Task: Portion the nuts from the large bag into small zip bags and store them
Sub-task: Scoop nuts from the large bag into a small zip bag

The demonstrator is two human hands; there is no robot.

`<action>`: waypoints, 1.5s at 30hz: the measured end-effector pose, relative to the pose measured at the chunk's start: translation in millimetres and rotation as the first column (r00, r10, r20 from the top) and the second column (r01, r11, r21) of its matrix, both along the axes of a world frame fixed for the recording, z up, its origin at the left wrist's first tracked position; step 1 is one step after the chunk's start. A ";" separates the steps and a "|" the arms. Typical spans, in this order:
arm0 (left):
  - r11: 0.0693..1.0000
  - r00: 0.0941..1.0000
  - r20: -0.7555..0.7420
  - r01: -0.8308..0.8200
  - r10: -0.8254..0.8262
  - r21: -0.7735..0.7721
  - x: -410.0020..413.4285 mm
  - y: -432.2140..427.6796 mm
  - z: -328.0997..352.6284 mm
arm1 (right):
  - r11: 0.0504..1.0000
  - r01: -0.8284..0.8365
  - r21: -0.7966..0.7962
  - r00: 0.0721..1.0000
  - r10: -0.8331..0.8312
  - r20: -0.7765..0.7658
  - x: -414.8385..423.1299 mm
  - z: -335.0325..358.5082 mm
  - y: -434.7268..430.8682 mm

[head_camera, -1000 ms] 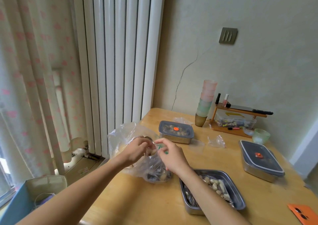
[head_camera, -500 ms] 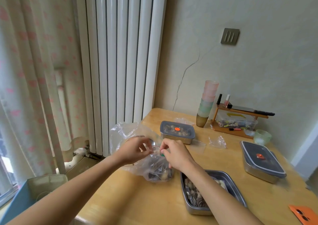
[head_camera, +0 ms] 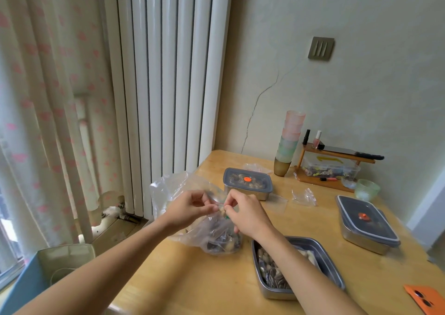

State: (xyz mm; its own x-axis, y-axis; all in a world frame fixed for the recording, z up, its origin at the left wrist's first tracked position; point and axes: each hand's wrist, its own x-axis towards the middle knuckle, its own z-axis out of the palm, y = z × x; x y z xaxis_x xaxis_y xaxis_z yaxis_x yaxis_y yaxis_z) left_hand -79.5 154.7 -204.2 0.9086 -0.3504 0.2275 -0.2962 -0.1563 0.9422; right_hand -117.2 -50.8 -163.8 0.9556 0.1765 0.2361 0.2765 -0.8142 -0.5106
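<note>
Judged from how things lie, the job is partway through. The left hand (head_camera: 190, 208) and the right hand (head_camera: 246, 216) meet over a clear bag of nuts (head_camera: 219, 238). It sits on the table (head_camera: 192, 283) near the left edge, at about nine o'clock of the tabletop. Both hands have thumb and fingers curled in a pinch on the bag's top, where a thin reddish line runs between them. It reads as a zip strip, though I cannot tell whether it is being pressed shut or pulled apart. Whether this is the large bag or a small one is also unclear. A big crumpled sheet of clear plastic (head_camera: 168, 187) rises just behind it at eleven o'clock, and the two overlap.

Take the bag as the centre of the dial. A lidded steel box (head_camera: 248, 182) at one o'clock shows nuts through its lid. A second lidded box (head_camera: 366, 220) lies well apart at three o'clock. An open steel tray (head_camera: 322, 252) at five o'clock holds striped seeds and pale nuts. Empty small bags (head_camera: 304, 196) lie at two o'clock, so more portions seem left to fill and store.

The bag itself is thin, crinkled and see-through. Its bottom bulges with dark and tan nuts, while the upper part is slack and gathered toward the fingers.
</note>
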 end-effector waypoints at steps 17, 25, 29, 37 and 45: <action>1.000 0.967 -0.254 0.000 0.003 0.010 3.8 -6.6 -11.2 | 0.943 0.096 0.318 0.977 -0.028 -0.213 5.6 -8.6 -2.2; 0.995 0.990 -0.141 0.031 -0.017 0.099 -0.2 -0.4 -5.9 | 0.968 -0.002 0.252 0.979 0.053 -0.198 13.0 -10.5 1.1; 0.995 0.995 -0.093 0.049 -0.040 0.090 -4.4 0.3 -4.1 | 0.952 0.037 0.303 0.970 0.038 -0.238 15.0 -17.0 3.8; 0.999 0.991 -0.125 -0.043 0.044 0.014 -0.4 -5.3 -7.7 | 0.957 0.060 0.283 0.978 -0.001 -0.207 14.9 -19.4 7.8; 0.990 0.985 -0.116 -0.132 0.125 -0.052 6.9 -2.4 -12.8 | 0.950 0.057 0.306 0.973 0.017 -0.232 15.4 -18.5 6.2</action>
